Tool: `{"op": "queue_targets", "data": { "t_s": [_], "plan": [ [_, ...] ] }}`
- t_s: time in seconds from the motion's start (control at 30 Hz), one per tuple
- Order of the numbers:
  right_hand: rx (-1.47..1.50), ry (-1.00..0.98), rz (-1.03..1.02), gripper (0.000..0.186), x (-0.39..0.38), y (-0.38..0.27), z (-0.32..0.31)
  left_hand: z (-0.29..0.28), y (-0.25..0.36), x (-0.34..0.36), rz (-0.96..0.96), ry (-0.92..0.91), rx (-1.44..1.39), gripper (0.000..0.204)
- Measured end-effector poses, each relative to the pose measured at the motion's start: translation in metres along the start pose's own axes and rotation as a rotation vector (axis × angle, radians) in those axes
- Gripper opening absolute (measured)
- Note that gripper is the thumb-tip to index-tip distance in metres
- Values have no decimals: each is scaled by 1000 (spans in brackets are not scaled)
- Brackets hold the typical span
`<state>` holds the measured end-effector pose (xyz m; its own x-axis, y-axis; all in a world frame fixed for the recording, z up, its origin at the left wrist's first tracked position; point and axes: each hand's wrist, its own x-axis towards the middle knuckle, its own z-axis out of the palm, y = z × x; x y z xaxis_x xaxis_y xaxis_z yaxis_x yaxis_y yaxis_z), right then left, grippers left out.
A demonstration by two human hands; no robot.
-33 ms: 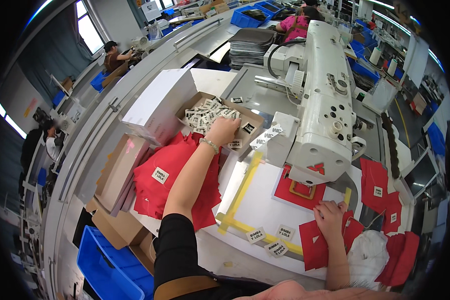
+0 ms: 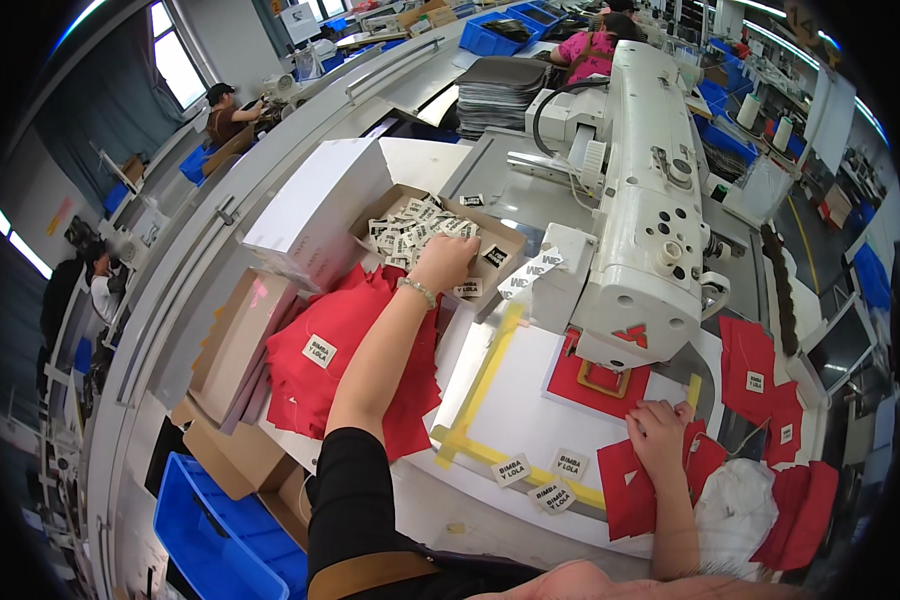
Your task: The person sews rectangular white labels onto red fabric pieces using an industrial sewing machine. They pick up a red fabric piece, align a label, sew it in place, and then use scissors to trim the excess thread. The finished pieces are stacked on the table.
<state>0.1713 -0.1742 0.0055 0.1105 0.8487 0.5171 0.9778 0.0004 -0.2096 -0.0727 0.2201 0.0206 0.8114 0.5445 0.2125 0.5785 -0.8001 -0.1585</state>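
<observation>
"Inside the open cardboard box [image 2: 507, 235], the left hand [image 2: 448, 262] has its fingers down among the pale labels [image 2: 410, 228]. Is it holding one?"

"I can't tell. The fingers are bent together and hide whatever lies beneath them."

"And the right hand [image 2: 658, 430]?"

"It rests over the red cloth pieces [image 2: 625, 495], fingers loosely curled, near the head of the white machine [image 2: 635, 230]. Whether it pinches any cloth, I can't tell either."

"Why have the labels boxed?"

"Probably so the low walls contain that loose heap within the left hand's reach. A few loose labels [image 2: 511, 470] lie closer to the person, on and beside the yellow tape [image 2: 485, 375], between the two hands; I'd guess that spot suits either one."

"What's the tape for?"

"It seems to fasten the white sheet [image 2: 515, 400] along its left and near edges. The yellow frame [image 2: 594, 386] below the machine's head sits over red cloth, perhaps to press it flat."

"And the red pile [image 2: 290, 325]?"

"Beside the box, with the left forearm passing above it. Likely put there for lack of room elsewhere."
</observation>
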Motion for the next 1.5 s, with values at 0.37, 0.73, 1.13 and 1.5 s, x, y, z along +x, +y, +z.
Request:
{"op": "queue_targets", "data": {
  "t_s": [0.37,0.73,1.13,1.5],
  "plan": [
    [-23,-81,-36,10,9,-3,-11,-11,-13,-13,-222,159,-101,24],
    [1127,-417,517,19,36,-64,-36,-118,131,-94,-34,-519,-1489,28],
    [1423,-285,687,5,45,-54,-16,-98,172,-83,-46,-356,-1623,18],
    [295,-42,-83,15,31,8,29,-42,191,-67,421,140,-791,20]
  ]
}}
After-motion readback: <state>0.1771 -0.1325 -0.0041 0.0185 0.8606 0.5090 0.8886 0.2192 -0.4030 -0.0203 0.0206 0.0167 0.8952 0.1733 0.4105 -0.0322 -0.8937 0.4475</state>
